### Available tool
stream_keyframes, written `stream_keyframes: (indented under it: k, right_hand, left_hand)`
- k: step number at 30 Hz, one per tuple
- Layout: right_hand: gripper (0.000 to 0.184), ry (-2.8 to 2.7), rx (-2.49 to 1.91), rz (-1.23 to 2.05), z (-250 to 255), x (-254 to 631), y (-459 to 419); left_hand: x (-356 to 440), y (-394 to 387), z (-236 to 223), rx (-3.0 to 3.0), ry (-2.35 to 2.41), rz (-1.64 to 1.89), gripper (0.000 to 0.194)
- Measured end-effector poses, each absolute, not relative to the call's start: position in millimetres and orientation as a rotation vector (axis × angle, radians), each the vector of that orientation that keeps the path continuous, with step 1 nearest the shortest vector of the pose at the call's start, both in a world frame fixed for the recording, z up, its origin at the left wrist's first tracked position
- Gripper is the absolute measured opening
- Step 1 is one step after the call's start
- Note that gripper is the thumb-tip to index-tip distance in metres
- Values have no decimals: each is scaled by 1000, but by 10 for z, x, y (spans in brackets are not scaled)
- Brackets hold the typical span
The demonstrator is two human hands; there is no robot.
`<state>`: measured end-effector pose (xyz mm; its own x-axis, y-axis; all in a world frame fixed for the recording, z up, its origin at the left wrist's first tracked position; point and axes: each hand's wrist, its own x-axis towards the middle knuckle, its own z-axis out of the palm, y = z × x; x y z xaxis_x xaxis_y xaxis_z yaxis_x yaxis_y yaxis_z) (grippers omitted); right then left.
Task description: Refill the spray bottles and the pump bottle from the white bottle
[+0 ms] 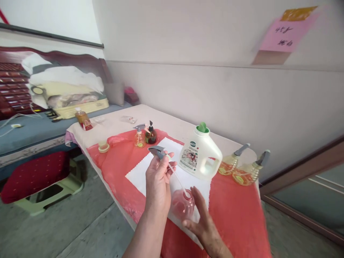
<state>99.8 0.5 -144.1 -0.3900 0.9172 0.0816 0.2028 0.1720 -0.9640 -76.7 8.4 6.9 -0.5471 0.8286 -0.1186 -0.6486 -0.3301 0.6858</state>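
Observation:
My left hand (pixel 159 172) grips a trigger sprayer head (pixel 158 151) with a grey top, its fingers closed around the collar. From it a thin white dip tube (pixel 177 177) slants down to the mouth of a clear pinkish bottle (pixel 182 208), its lower end at or just inside the opening. The round bottle stands on a white sheet (pixel 141 173). Close against the bottle's right side, my right hand (pixel 202 218) is open, thumb and fingers spread; whether it touches the bottle I cannot tell. Behind them stands a large white jug (pixel 200 157) with a green cap (pixel 201 127).
Two yellowish spray bottles (pixel 245 175) stand right of the jug. A small spray bottle (pixel 139 139), a dark pump bottle (pixel 151 135) and a small jar (pixel 103 146) sit farther left on the red plastic sheet (pixel 118 168). A red-topped stool (pixel 37 175) is beside the table.

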Motion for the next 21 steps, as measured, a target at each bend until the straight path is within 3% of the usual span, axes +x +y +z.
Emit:
stream_keyframes:
  k: [7, 14, 21]
  right_hand:
    - [68, -1817, -1196, 1016, -1309, 754, 83]
    - [65, -1868, -1075, 862, -1046, 899, 85]
    - [58, -1745, -1131, 923, -708, 1039, 131]
  left_hand:
    - [-603, 138, -20, 517, 989, 1948, 27]
    - [-657, 133, -39, 511, 982, 1969, 26]
    - [-424, 90, -65, 628, 950, 1635, 31]
